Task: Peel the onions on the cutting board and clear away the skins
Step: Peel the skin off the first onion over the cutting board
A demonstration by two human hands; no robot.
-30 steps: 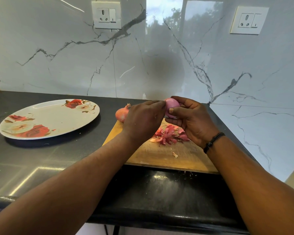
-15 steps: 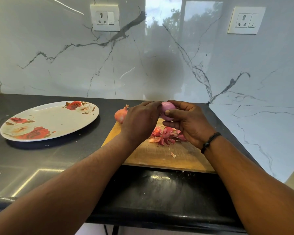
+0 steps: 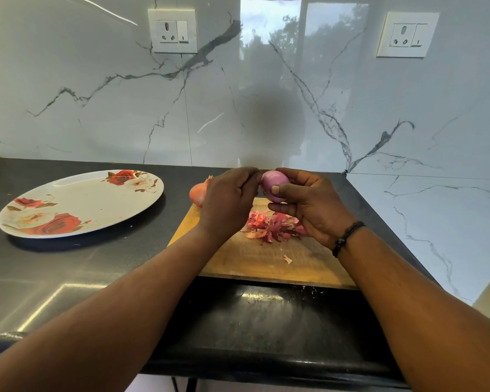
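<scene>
Head view, setting: a dark bench (image 3: 68,267) against a marble wall, seen from above and behind two forearms.
Board: a wooden board (image 3: 255,264) lies at the bench's near right edge.
Peeled onion: a smooth purple onion (image 3: 275,183) is held up above the board's far part, its long axis roughly upright and tilted a little left.
Right hand: the right hand (image 3: 311,207) cradles the onion, fingers curled round its far side and thumb pressed on its near face, likely to steady it for peeling.
Left hand: the left hand (image 3: 229,199) sits just left of the onion, fingers bunched at its upper left edge; they seem to pinch a last bit of skin, though the skin itself is hidden.
Skins: a pile of red skins (image 3: 269,226) lies on the board beneath the hands, likely dropped there for later clearing.
Scrap: one small scrap (image 3: 287,259) lies nearer.
Second onion: an unpeeled onion (image 3: 197,193) rests at the board's far left corner, tip pointing up and right.
Plate: a rose-patterned plate (image 3: 96,199) sits well to the left.
</scene>
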